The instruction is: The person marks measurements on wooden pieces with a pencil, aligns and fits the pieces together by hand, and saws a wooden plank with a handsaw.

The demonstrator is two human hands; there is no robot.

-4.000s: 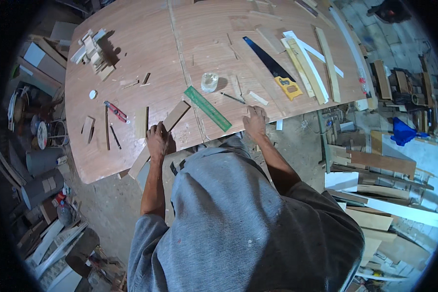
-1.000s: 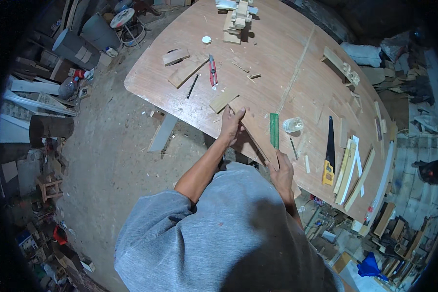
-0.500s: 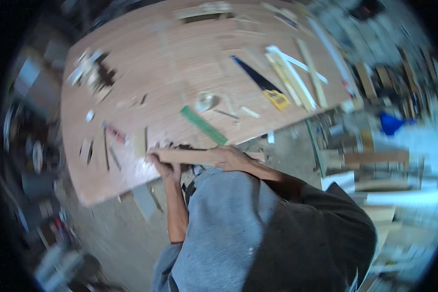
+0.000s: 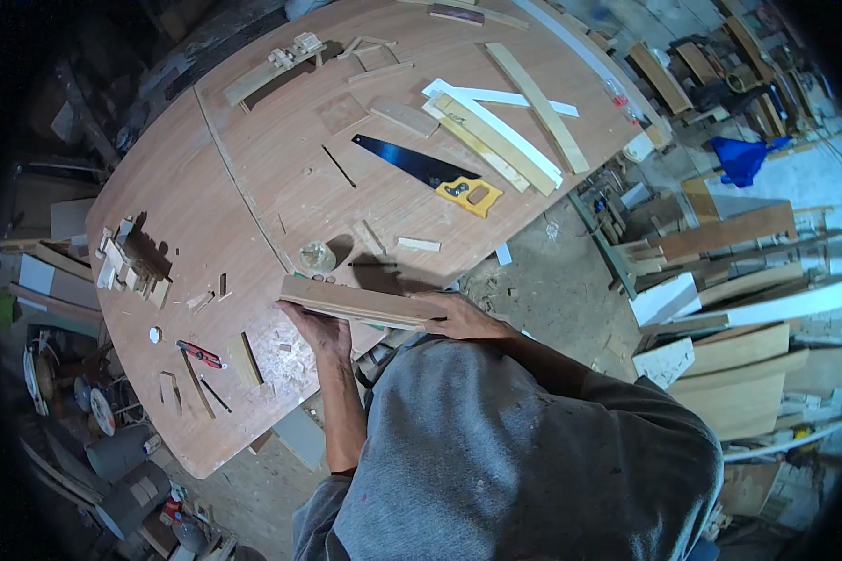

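Observation:
Both hands grip a long flat light-brown board (image 4: 365,303), held level over the near edge of the table, above my lap. My left hand (image 4: 318,332) is closed on its left end from beneath, and my right hand (image 4: 454,316) holds the right end. The board mostly covers a green ruler. Just beyond it stand a clear container (image 4: 316,254) and a small pale offcut (image 4: 418,244). A red utility knife (image 4: 199,353), a black pencil (image 4: 214,395) and a short wood piece (image 4: 246,360) lie to the left, among wood shavings.
On the tabletop (image 4: 206,187) are a handsaw with a yellow handle (image 4: 468,196), long strips (image 4: 496,140), a small wooden assembly (image 4: 133,262) at left and another (image 4: 281,70) at the back. Stacked boards (image 4: 730,374) and a blue object (image 4: 741,159) are off to the right.
Four seconds ago my hands rested apart at the table edge. A second ago both held the board slanting; now it lies crosswise in them, and the view has swung round.

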